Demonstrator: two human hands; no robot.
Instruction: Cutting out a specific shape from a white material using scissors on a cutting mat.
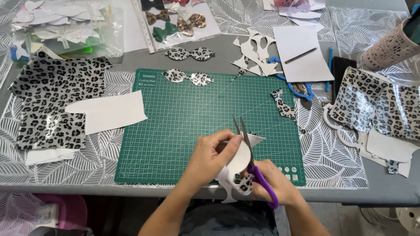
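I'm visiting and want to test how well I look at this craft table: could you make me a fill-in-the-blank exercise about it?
1. The right hand holds scissors with ____ handles.
2. The left hand grips a piece of leopard-print sheet whose back side is ____.
3. Both hands work over a ____ cutting mat marked with a grid.
4. Near the mat's far edge lies a bow-shaped cutout with a ____ print.

Missing words: purple; white; green; leopard

Bright, even light fills the view, with only faint, soft shadows. Glare shines off the clear plastic bag (65, 26) at upper left. Focus is sharp, with slight bending at the edges.
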